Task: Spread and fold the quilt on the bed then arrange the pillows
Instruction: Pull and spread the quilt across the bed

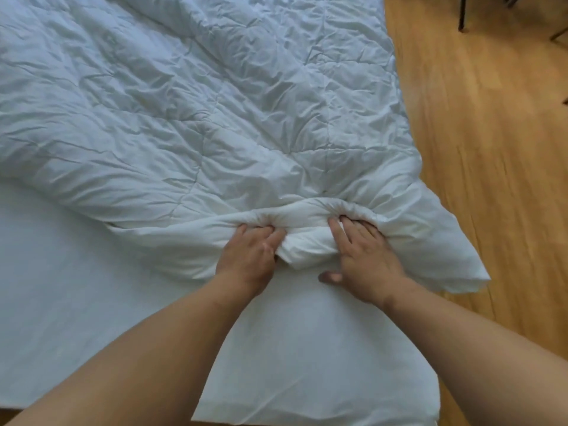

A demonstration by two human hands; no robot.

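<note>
A white, wrinkled quilt (190, 112) lies spread over most of the bed, its near edge bunched into a thick roll. My left hand (249, 256) grips that bunched edge, fingers curled into the fabric. My right hand (362, 259) grips the same edge a little to the right, fingers tucked under the fold and thumb out on the sheet. A corner of the quilt (455, 265) hangs past the bed's right side over the floor. No pillow is in view.
The white bed sheet (76, 287) shows bare in front of the quilt, down to the bed's near edge. Wooden floor (491, 149) runs along the right side. Dark furniture legs (461, 16) stand at the far right top.
</note>
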